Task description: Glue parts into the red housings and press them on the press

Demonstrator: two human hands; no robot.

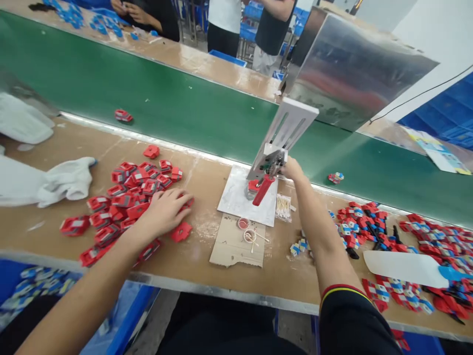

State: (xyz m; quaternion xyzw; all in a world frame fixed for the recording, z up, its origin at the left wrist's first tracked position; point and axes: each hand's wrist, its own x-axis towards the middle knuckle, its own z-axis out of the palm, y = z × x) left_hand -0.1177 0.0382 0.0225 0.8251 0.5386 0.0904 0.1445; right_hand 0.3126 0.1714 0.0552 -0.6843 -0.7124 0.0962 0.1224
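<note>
My left hand (168,211) rests palm down at the right edge of a pile of red and grey plastic parts (129,197). Its fingers are spread, with a red piece partly under the fingertips. Another red part (181,231) lies just below it. My right hand (291,169) is at the back of an upright metal toggle clamp (273,160), and its fingers are hidden there. The clamp's red handle (263,190) points down toward me. Beneath it, a red part (253,186) sits on a fixture on the white marbled plate (236,197).
Two small cups (243,223) and cotton swabs stand on cardboard (225,241). A bag of swabs (284,206) lies beside the plate. Assembled red, white and blue toys (358,222) cover the right side. Behind runs a green conveyor belt (207,118); co-workers are across it. White gloves (66,180) lie left.
</note>
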